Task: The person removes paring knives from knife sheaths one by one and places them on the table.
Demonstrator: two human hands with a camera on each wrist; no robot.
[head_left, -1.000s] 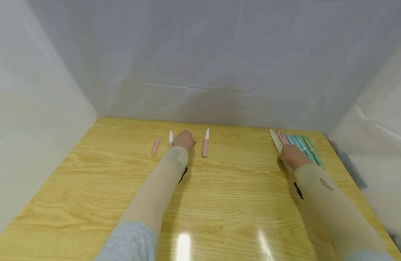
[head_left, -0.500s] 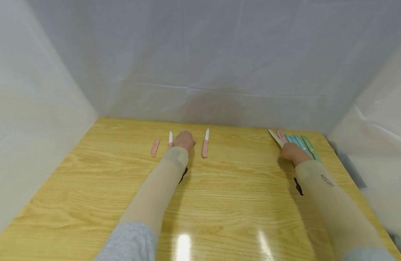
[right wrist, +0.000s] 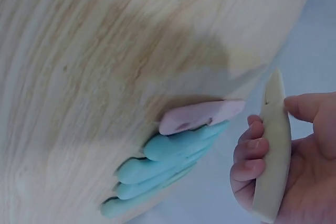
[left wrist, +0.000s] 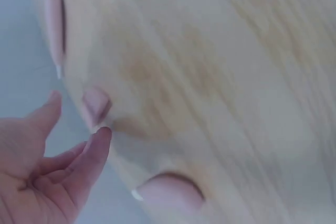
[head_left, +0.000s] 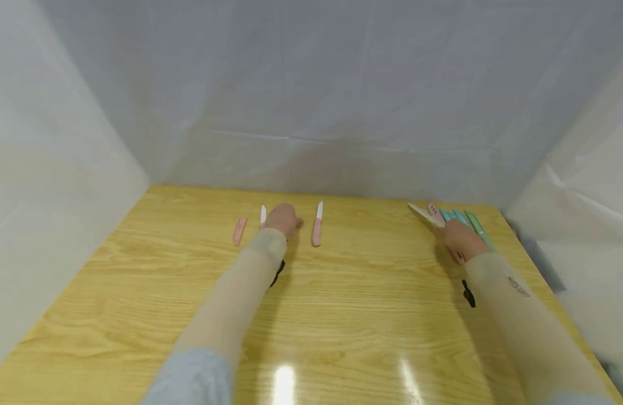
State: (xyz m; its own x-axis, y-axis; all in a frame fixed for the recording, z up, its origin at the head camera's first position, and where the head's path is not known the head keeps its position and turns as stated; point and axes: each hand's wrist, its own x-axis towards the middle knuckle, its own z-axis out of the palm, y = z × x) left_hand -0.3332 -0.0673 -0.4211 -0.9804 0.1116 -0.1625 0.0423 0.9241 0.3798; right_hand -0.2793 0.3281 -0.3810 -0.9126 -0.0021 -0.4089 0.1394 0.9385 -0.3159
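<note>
My right hand (head_left: 457, 238) grips a cream knife sheath (head_left: 422, 215) at the table's back right, its tip pointing left and away. In the right wrist view the fingers (right wrist: 251, 150) and thumb curl round the cream sheath (right wrist: 270, 156). Just beside it lie a pink sheath (right wrist: 199, 116), blue sheaths (right wrist: 173, 150) and a green sheath (head_left: 477, 226). My left hand (head_left: 283, 219) rests open at the back middle, between a pink-handled knife (head_left: 263, 216) and another pink-handled knife (head_left: 317, 225). Its relaxed fingers (left wrist: 94, 150) hold nothing.
A pink sheath (head_left: 238, 230) lies left of the knives. The wooden table (head_left: 341, 315) is walled by white sheeting on three sides. The row of sheaths sits close to the table's right edge.
My right hand has picked the cream sheath up out of the row and swung its tip leftward. The left hand has stayed in place.
</note>
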